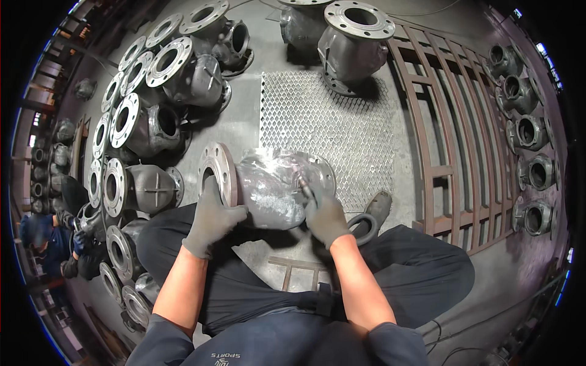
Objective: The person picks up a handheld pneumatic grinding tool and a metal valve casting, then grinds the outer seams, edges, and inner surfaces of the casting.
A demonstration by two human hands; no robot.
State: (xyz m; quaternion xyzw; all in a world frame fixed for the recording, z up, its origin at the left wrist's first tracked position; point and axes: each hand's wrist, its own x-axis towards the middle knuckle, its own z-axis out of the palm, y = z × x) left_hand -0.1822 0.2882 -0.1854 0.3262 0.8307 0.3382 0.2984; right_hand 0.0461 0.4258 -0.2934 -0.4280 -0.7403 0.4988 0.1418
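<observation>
In front of my knees lies a grey flanged cast valve body [271, 192] on its side, with bright, scraped patches along its top. My gloved left hand [215, 216] is closed around the rim of its left flange [227, 177], with some fingers inside the bore. My gloved right hand [326, 216] is closed around a slim hand grinder [306, 186], whose tip meets the right part of the casting. The tip itself is blurred. Most of the tool is hidden in my glove. A dark hose loop [367, 230] shows beside that hand.
Several similar castings [152, 125] crowd the left side. Another casting [354, 52] stands at the far edge of a metal mesh sheet [323, 116]. A brown steel frame [452, 171] lies to the right, with castings [531, 131] beyond it. A co-worker [46, 235] sits far left.
</observation>
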